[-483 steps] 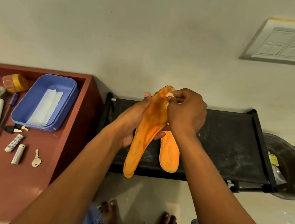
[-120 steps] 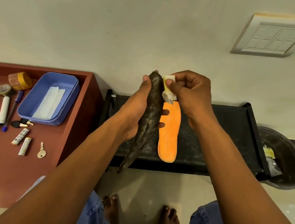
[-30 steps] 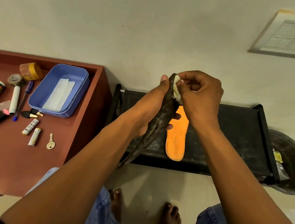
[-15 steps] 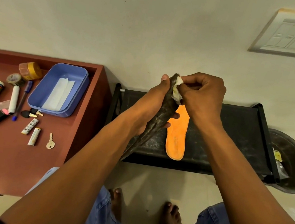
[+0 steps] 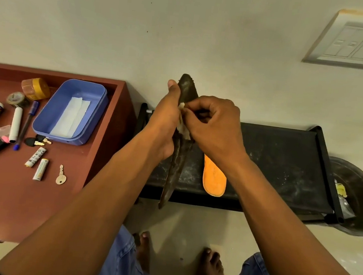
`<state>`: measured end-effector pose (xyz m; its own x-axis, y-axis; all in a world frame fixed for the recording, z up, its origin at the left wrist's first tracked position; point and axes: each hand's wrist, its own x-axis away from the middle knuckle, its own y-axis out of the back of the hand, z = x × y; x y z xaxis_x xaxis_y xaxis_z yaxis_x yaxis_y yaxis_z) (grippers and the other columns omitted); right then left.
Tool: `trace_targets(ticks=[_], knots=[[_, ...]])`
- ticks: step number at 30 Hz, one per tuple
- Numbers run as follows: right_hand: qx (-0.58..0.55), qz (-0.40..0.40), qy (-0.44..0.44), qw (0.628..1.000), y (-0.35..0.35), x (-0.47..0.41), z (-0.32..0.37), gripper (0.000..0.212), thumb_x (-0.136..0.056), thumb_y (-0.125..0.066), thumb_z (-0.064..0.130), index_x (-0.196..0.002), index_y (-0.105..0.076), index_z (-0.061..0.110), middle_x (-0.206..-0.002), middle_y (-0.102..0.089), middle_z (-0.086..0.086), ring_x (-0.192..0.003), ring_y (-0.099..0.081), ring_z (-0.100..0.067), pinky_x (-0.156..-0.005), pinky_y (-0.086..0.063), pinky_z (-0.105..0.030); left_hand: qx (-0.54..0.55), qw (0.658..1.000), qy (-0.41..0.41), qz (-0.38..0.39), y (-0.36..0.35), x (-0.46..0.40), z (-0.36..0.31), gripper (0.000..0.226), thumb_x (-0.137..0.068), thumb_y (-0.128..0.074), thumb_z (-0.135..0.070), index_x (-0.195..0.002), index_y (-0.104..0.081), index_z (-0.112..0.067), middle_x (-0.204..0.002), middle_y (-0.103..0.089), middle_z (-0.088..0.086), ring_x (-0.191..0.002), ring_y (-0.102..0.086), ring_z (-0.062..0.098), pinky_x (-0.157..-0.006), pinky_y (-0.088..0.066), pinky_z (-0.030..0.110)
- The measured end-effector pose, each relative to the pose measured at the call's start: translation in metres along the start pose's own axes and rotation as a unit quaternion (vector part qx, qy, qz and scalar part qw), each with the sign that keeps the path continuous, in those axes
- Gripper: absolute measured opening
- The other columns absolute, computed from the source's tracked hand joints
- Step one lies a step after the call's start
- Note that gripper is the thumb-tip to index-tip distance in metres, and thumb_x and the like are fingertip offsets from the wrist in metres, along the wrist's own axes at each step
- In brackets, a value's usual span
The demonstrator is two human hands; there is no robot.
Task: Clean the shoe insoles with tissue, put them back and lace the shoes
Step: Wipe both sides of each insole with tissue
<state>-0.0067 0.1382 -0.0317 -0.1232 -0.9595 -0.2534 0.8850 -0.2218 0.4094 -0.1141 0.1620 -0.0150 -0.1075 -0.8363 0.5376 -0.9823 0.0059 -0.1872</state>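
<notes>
Insole (image 5: 176, 159), dark side showing, stands upright in the gripping left hand (image 5: 166, 121), steadied for wiping; right hand (image 5: 214, 123) beside it pinches tissue (image 5: 182, 128) against it.

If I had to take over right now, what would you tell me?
Left hand grips the dark insole upright. Right hand pinches a crumpled tissue against it, wiping.
The orange insole lies flat on the black rack. Spare tissue sits in the blue tray on the brown table.
Left to do: finish wiping, put both insoles back, lace the shoes. No shoes in view.
</notes>
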Motion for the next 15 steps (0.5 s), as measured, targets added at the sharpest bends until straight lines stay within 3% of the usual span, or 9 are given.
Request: trace_targets(ticks=[2, 7, 10, 15], knots=[[-0.012, 0.009, 0.003, 1.0, 0.001, 0.001, 0.001, 0.009, -0.087, -0.075, 0.02, -0.093, -0.081, 0.016, -0.083, -0.077, 0.01, -0.078, -0.073, -0.007, -0.075, -0.062, -0.038, 0.018, 1.0, 0.002, -0.001, 0.001, -0.002, 0.0, 0.078, -0.1, -0.031, -0.071, -0.113, -0.073, -0.007, -0.103, -0.078, 0.017, -0.095, -0.077, 0.027, -0.087, -0.061, 0.04], [-0.039, -0.018, -0.016, 0.999, 0.005, -0.003, -0.002, 0.009, -0.082, -0.081, 0.008, -0.089, -0.08, 0.013, -0.081, -0.076, 0.007, -0.076, -0.073, -0.007, -0.074, -0.062, -0.035, 0.068, 0.996, 0.024, 0.056, -0.002, 0.0, 0.001, 0.084, -0.1, -0.028, -0.073, -0.126, -0.069, -0.005, -0.116, -0.074, 0.02, -0.108, -0.073, 0.032, -0.1, -0.056, 0.045], [-0.059, -0.057, -0.042, 0.996, 0.009, -0.005, -0.001, 0.01, -0.081, -0.08, 0.003, -0.086, -0.08, 0.013, -0.078, -0.076, 0.007, -0.073, -0.073, -0.007, -0.073, -0.063, -0.031, 0.048, 0.995, 0.021, 0.087, -0.005, -0.001, 0.002, 0.082, -0.1, -0.025, -0.072, -0.128, -0.068, -0.009, -0.119, -0.074, 0.016, -0.113, -0.072, 0.029, -0.1, -0.055, 0.044], [-0.102, -0.152, -0.103, 0.978, 0.025, -0.016, -0.008, 0.012, -0.079, -0.082, 0.006, -0.082, -0.078, 0.018, -0.079, -0.077, 0.003, -0.077, -0.074, -0.014, -0.078, -0.063, -0.04, -0.04, 0.991, 0.021, 0.122, -0.011, 0.003, 0.008, 0.071, -0.099, -0.027, -0.073, -0.125, -0.069, -0.021, -0.119, -0.075, 0.012, -0.118, -0.067, 0.037, -0.107, -0.045, 0.062]])
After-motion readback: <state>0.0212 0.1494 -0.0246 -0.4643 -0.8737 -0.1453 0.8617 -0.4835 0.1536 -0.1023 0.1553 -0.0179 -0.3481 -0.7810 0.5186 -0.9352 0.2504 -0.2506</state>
